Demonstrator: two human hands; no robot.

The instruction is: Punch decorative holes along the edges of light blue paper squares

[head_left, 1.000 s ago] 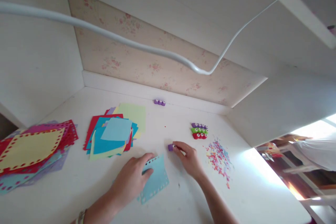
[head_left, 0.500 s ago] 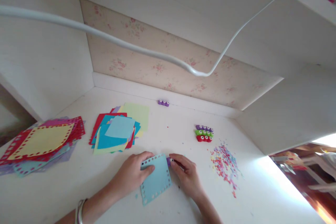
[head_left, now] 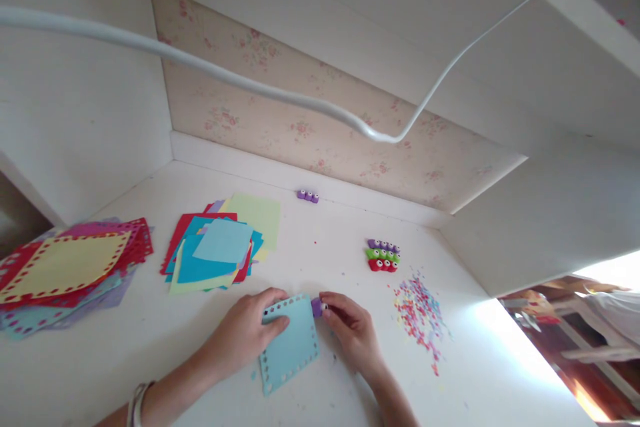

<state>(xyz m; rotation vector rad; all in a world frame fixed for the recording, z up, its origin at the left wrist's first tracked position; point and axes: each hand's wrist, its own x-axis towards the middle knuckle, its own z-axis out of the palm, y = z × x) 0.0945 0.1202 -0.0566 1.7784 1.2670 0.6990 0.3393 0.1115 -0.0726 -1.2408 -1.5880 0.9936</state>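
My left hand (head_left: 250,325) pins a light blue square of paper (head_left: 293,350), its thumb on top and the fingers at the upper left edge. Small punched holes run along the sheet's borders. At the upper right edge of the paper sits a small purple craft punch (head_left: 317,307) with a white eye-like button. My right hand (head_left: 354,328) is closed around that punch, thumb and fingers pinching it. Whether the paper lies inside the punch's slot cannot be made out.
Uncut coloured sheets (head_left: 220,243) are stacked behind my left hand. Punched sheets (head_left: 70,263) lie piled at far left. Several purple, green and red punches (head_left: 384,255) stand at right, near scattered confetti (head_left: 419,313). More purple punches (head_left: 308,196) sit by the back wall. A white cable (head_left: 250,88) hangs across.
The view has shifted slightly, moving the scene a little left. Slightly more of the purple punch shows beside the paper's edge. Both hands keep their holds.
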